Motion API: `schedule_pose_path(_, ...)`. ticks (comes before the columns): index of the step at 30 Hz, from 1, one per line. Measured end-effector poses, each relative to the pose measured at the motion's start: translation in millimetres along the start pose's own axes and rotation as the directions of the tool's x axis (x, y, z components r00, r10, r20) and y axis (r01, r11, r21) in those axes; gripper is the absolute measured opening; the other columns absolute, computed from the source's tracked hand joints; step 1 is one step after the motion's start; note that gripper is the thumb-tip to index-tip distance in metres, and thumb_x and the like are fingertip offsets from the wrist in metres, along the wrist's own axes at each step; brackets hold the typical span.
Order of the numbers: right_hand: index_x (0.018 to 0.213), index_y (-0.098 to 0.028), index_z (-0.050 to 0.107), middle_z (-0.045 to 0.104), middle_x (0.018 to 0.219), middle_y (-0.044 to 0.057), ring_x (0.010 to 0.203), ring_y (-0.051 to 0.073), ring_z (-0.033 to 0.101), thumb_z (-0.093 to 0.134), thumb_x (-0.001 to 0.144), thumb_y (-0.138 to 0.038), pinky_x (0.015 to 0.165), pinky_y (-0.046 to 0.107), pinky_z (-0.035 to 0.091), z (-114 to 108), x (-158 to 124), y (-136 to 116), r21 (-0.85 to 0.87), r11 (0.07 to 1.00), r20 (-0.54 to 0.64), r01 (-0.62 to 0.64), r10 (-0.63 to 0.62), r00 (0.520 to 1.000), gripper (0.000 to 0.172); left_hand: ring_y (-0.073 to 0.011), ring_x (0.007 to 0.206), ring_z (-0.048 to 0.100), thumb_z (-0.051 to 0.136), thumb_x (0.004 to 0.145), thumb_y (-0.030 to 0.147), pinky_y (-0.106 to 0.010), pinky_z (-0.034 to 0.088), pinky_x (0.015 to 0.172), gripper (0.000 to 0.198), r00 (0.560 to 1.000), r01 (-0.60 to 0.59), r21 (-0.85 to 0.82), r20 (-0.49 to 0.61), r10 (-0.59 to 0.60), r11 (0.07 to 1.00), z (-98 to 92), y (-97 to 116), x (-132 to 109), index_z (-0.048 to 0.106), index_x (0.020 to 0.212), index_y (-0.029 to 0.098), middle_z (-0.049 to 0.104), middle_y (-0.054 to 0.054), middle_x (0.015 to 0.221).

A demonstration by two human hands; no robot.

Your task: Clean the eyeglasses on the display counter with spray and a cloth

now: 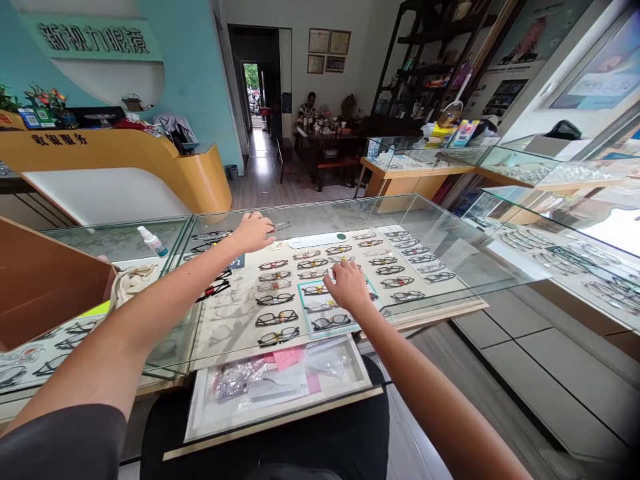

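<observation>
My left hand (pixel 254 232) reaches over the far part of the glass display case (pixel 425 220), its fingers closed at the near end of a thin-framed pair of eyeglasses (pixel 281 227). Nearer to me, my right hand (pixel 347 285) is above a teal-edged tray (pixel 306 327) with several eyeglasses. Its fingers are curled, and their tips are hidden, so I cannot make out what is in them. Rows of eyeglasses (pixel 276 318), many with small coloured tags, lie on the white board around the tray. A black-framed pair (pixel 330 323) lies at the tray's near end.
An open drawer (pixel 363 373) with plastic bags and pink paper juts out below the case, over my lap. To the left are a spray bottle (pixel 153 241), a cloth (pixel 131 287) and a brown panel (pixel 50 287). More glass cases (pixel 565 247) stand right. A person (pixel 309 107) sits far back.
</observation>
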State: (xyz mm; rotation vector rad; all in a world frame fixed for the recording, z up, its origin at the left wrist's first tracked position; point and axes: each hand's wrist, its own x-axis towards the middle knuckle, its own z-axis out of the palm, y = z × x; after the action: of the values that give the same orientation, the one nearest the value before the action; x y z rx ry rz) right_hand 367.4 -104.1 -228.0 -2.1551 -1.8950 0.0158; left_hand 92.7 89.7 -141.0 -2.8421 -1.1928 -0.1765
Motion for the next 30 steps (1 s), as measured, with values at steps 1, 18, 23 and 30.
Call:
schedule_pose_path(1, 0.096, -0.02, 0.069, 0.07, 0.112, 0.015, 0.111, 0.032, 0.061, 0.053, 0.11, -0.04, 0.098, 0.044, 0.046, 0.1, -0.1, 0.0, -0.001, 1.0, 0.001, -0.003, 0.003, 1.0, 0.029, -0.039, 0.133, 0.051, 0.052, 0.105, 0.047, -0.057, 0.036, 0.113, 0.048, 0.999, -0.037, -0.032, 0.005, 0.037, 0.999, -8.3, 12.0, -10.3, 0.085, 0.129, 0.021, 0.074, -0.015, 0.153)
schedule_pose_path(18, 0.094, -0.02, 0.068, 0.07, 0.113, 0.018, 0.111, 0.036, 0.06, 0.051, 0.108, -0.038, 0.093, 0.047, 0.046, 0.7, -1.0, 1.8, -0.014, 1.0, -0.01, -0.006, 0.005, 1.0, 0.028, -0.0388, 0.136, 0.07, 0.062, 0.104, 0.077, -0.047, 0.053, 0.117, 0.061, 0.813, 0.038, -0.7, 0.437, 0.385, 0.713, -29.3, 146.3, -253.6, 0.082, 0.132, 0.025, 0.076, -0.017, 0.147)
schedule_pose_path(23, 0.092, -0.021, 0.066, 0.07, 0.111, 0.018, 0.108, 0.035, 0.059, 0.051, 0.107, -0.038, 0.091, 0.046, 0.045, -0.8, -1.9, 0.7, -0.029, 1.0, -0.02, -0.006, 0.006, 1.0, 0.027, -0.0468, 0.152, 0.06, 0.04, 0.104, 0.09, -0.058, 0.047, 0.127, 0.093, 0.769, 0.093, -0.572, 0.561, 0.306, 0.815, 41.5, 158.9, -255.4, 0.071, 0.152, 0.017, 0.064, -0.026, 0.162)
schedule_pose_path(30, 0.093, -0.021, 0.065, 0.068, 0.11, 0.019, 0.109, 0.037, 0.058, 0.049, 0.108, -0.038, 0.093, 0.047, 0.045, -4.3, -3.9, -0.2, -0.033, 0.999, -0.001, 0.0, 0.0, 1.0, 0.028, -0.0506, 0.177, 0.02, 0.053, 0.102, 0.083, -0.068, 0.018, 0.143, 0.097, 0.936, 0.2, -0.255, 0.335, -0.108, 0.946, 163.3, 145.9, -195.8, 0.055, 0.171, 0.014, 0.042, -0.022, 0.184)
